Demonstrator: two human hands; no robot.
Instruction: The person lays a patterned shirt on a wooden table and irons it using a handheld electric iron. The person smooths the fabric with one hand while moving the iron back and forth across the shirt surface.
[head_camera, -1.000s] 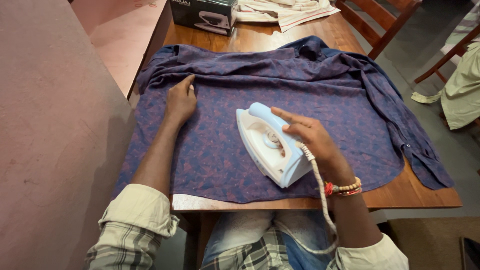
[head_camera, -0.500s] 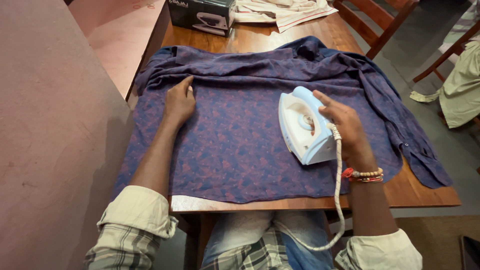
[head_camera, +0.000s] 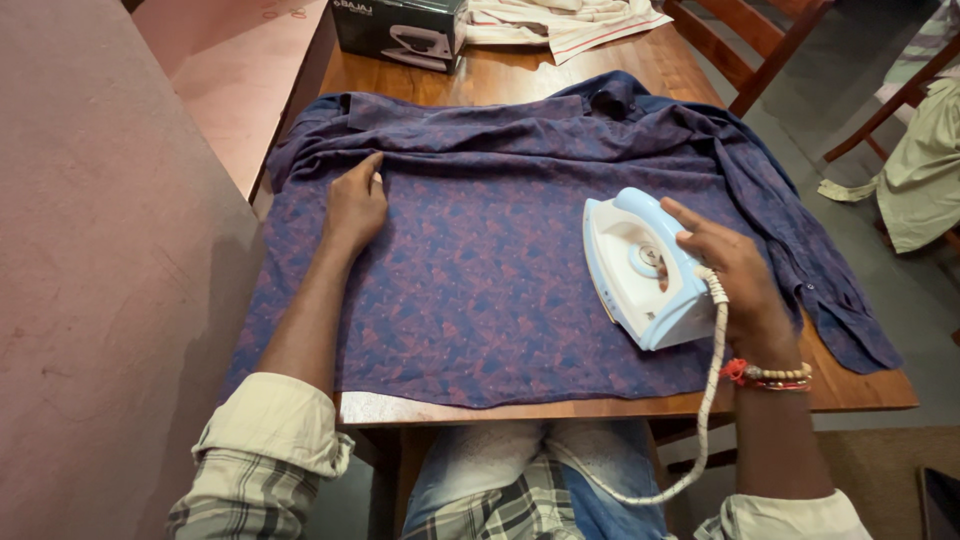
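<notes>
A dark blue patterned shirt (head_camera: 480, 270) lies spread flat over a wooden table (head_camera: 850, 390). My right hand (head_camera: 735, 275) grips the handle of a white and light-blue iron (head_camera: 640, 265), which rests sole-down on the right part of the shirt. A braided white cord (head_camera: 700, 420) runs from the iron's back down past my lap. My left hand (head_camera: 355, 205) lies flat on the shirt's upper left, fingers together, pressing the cloth near a fold.
A dark box with an iron pictured on it (head_camera: 400, 30) stands at the table's far edge, beside a pale striped cloth (head_camera: 570, 20). Wooden chairs (head_camera: 760, 40) stand at the right; a pale green garment (head_camera: 925, 170) hangs there. A pinkish wall (head_camera: 100, 250) borders the left.
My right hand has slid the iron from the shirt's middle to its right side and a little nearer to me. My left hand has stayed in place.
</notes>
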